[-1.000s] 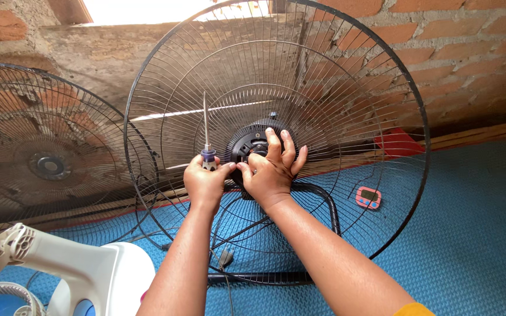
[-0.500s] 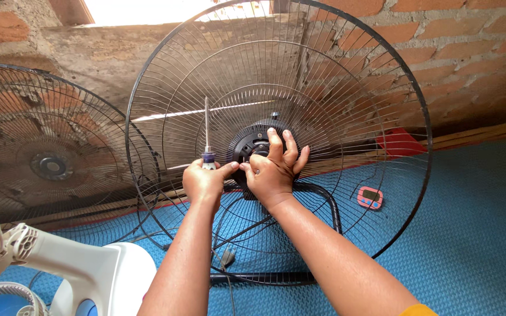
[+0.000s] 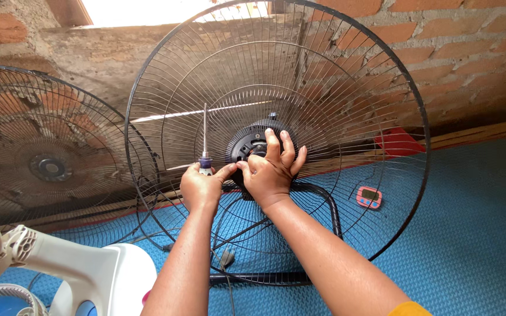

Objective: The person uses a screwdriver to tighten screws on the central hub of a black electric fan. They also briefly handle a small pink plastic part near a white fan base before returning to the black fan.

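Am pressing right hand point(image 3: 270, 172) fingers spread on black hub point(image 3: 247, 146) of fan guard point(image 3: 382, 88); left hand point(image 3: 201, 186) fisting screwdriver point(image 3: 204, 140) (shaft up). Am keeping guard steady.

black wire fan guard point(image 3: 335, 76), rough brick wall point(image 3: 469, 41)

The fan guard point(image 3: 276, 76) is black wire with a black hub point(image 3: 247, 146). The screwdriver point(image 3: 204, 161) has a blue collar. The mat point(image 3: 469, 234) is blue and textured, the wall point(image 3: 469, 41) red brick, the small timer point(image 3: 369, 197) pink.
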